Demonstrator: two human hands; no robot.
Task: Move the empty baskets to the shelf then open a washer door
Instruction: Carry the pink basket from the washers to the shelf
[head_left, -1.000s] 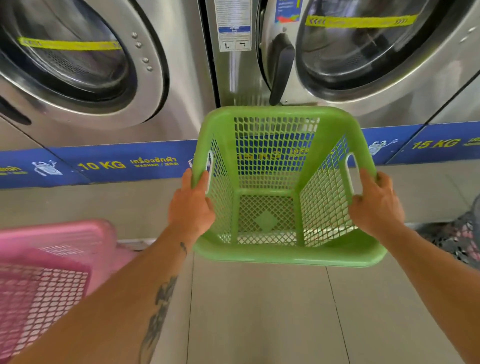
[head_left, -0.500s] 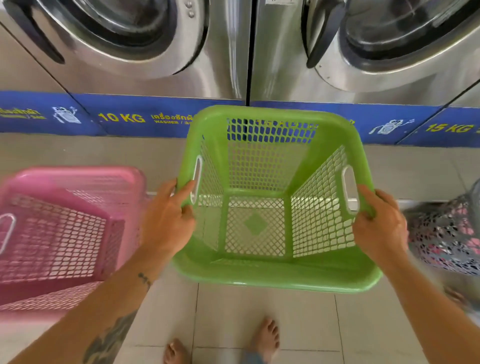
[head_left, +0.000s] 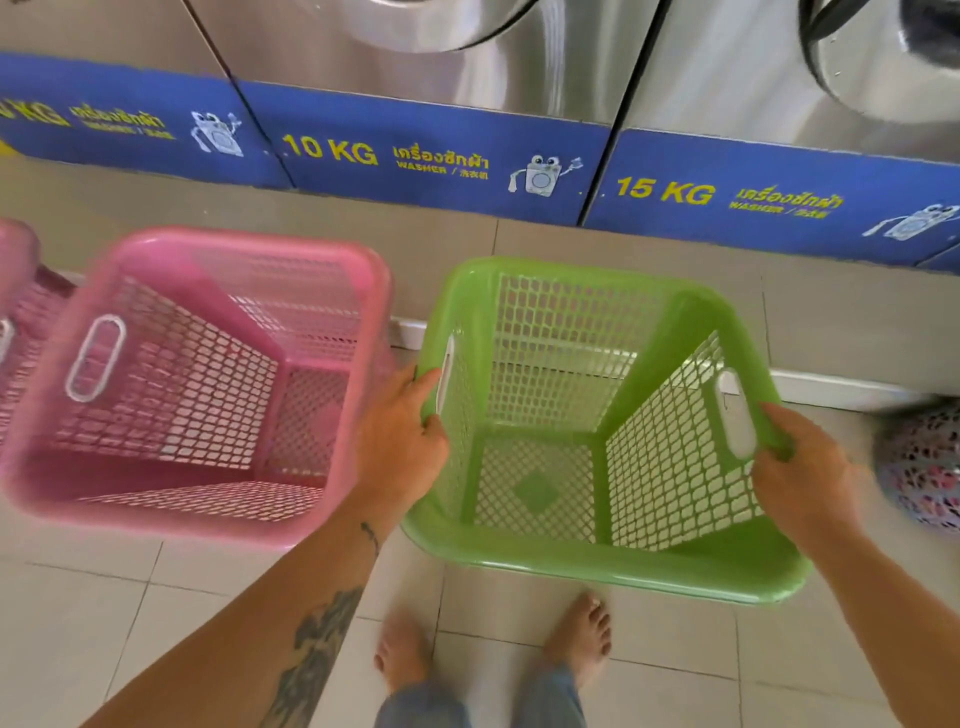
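I hold the green basket (head_left: 597, 436) with both hands, above the tiled floor (head_left: 519, 613) and in front of the washers. My left hand (head_left: 400, 441) is closed on its left rim beside the white handle slot, and my right hand (head_left: 800, 478) is closed on the right rim, the fingers curled over the edge next to the other slot. The basket is empty, so I judge it is light and easy to carry. The plastic seems thin and a little flexible; the walls are an open mesh, while the rim is a smooth, rounded band and the corners are solid strips. I think the rim near the handle slots is the best place to take hold, because the mesh could bend or pinch the fingers. The glossy rim may be a little slippery, so two hands on opposite sides keep it level.

The pink basket (head_left: 197, 384) is just beside my left hand, on the floor as far as I can tell, and it has the same shape: square, narrower at the bottom, with mesh walls and a white handle slot. Being tapered, the two would probably nest. The washers (head_left: 545, 62) behind are brushed metal with a blue band (head_left: 431, 150) along the bottom edge. No shelf is in view.
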